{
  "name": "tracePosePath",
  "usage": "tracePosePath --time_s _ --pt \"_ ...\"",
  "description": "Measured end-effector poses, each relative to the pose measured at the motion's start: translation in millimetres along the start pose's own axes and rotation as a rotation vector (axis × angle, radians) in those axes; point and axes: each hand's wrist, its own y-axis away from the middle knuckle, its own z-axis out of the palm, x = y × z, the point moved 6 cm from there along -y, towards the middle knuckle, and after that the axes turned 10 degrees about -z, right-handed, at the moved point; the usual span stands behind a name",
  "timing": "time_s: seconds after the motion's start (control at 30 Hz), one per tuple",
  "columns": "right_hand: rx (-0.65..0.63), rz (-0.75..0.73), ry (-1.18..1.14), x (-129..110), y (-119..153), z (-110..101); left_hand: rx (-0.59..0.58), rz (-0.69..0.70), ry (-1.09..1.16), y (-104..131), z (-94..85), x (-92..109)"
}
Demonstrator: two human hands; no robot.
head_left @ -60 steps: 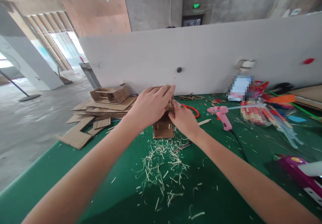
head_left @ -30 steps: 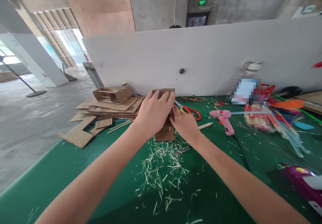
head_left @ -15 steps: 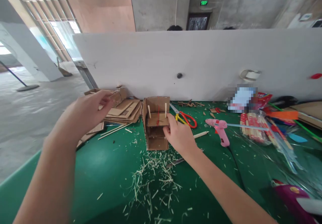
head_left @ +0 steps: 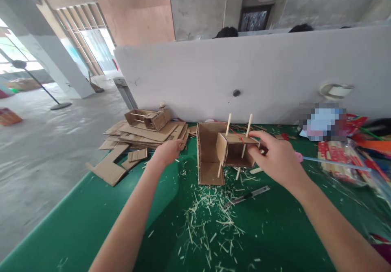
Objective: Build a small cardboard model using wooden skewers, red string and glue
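Note:
My right hand [head_left: 275, 158] grips a small cardboard box [head_left: 222, 147] by its right side, thumb in front and fingers on top. Two wooden sticks [head_left: 249, 125] run upright through it, poking out above and below, and a red line crosses its top. Just left of it stands a taller, open cardboard casing [head_left: 210, 173], partly behind the small box. My left hand [head_left: 166, 153] hovers between the casing and the cardboard pile, its fingers loosely bent and nothing visible in them.
Cardboard sheets [head_left: 111, 164] lie piled at left, with another cardboard box [head_left: 157, 119] on top. Wood shavings [head_left: 210, 198] and a utility knife [head_left: 250, 195] lie in front. Packaged sticks [head_left: 336, 158] lie at right. A white partition [head_left: 183, 76] rises behind the table.
My right hand has drawn the small box with sticks out of the taller casing, to the right. My left hand has come down and right, from above the pile towards the casing. The view has shifted left.

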Motion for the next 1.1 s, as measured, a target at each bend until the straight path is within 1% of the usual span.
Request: tracePosePath --time_s 0.07,0.1,0.17,0.23,0.27,0.33,0.43,0.53,0.6,0.67,0.77,0.9,1.0,1.1 --pt "-0.019 -0.004 -0.032 -4 1 5 0.014 -0.054 -0.030 -3 5.1 -11" --pt "-0.034 -0.006 -0.055 -6 2 9 0.020 -0.087 -0.046 -1 6.3 -21" --pt "-0.077 -0.011 -0.103 -9 3 18 0.032 -0.173 -0.085 8 8.9 -48" --pt "-0.130 0.006 -0.150 -8 4 26 0.027 -0.235 -0.127 22 16.4 -72" --pt "-0.158 0.021 -0.177 -6 5 29 0.020 -0.241 -0.142 29 22.5 -79" --pt "-0.218 0.051 -0.232 -3 6 34 0.023 -0.245 -0.161 40 36.7 -86" --pt "-0.270 0.063 -0.280 -1 7 37 0.066 -0.256 -0.160 45 55.9 -80" --pt "-0.297 0.061 -0.297 -2 9 39 0.118 -0.246 -0.127 37 64.9 -65" --pt "-0.331 0.063 -0.307 -4 11 41 0.134 -0.207 -0.086 27 65.8 -57" --pt "-0.354 0.052 -0.302 -7 12 43 0.150 -0.171 -0.047 18 63.5 -53" --pt "-0.352 0.018 -0.292 -11 12 44 0.173 -0.117 -0.007 7 59.4 -54" --pt "-0.351 0.009 -0.314 -14 14 47 0.170 -0.043 0.019 -3 59.7 -54" --pt "-0.365 0.007 -0.318 -13 16 48 0.187 -0.050 0.024 -5 61.0 -51" --pt "-0.359 0.002 -0.297 -11 18 49 0.220 -0.095 0.027 4 60.1 -49"
